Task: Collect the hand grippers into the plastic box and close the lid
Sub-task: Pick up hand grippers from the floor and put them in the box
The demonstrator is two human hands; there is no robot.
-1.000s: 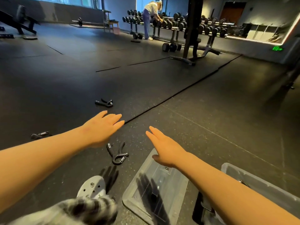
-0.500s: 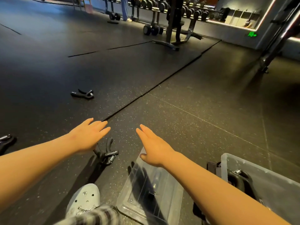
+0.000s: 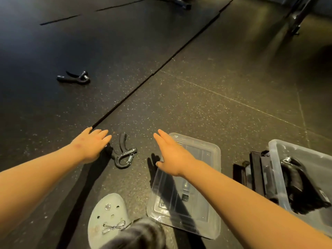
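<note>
Hand gripper (image 3: 123,151) lay apparently touching the left hand (image 3: 89,146), fingers (image 3: 102,135) straight, empty; right hand (image 3: 172,157) likewise. Its 2 handles needed 1 enclosing grasp before transfer to the plastic box (image 3: 277,173).

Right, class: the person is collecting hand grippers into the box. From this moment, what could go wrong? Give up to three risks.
1. The far hand gripper, black on the dark floor well beyond the left hand, might be overlooked.
2. The lid lies flat on the floor close to the shoe; a careless step could crack it.
3. The plastic box already holds bulky dark items, so the lid may not seat properly.
</note>
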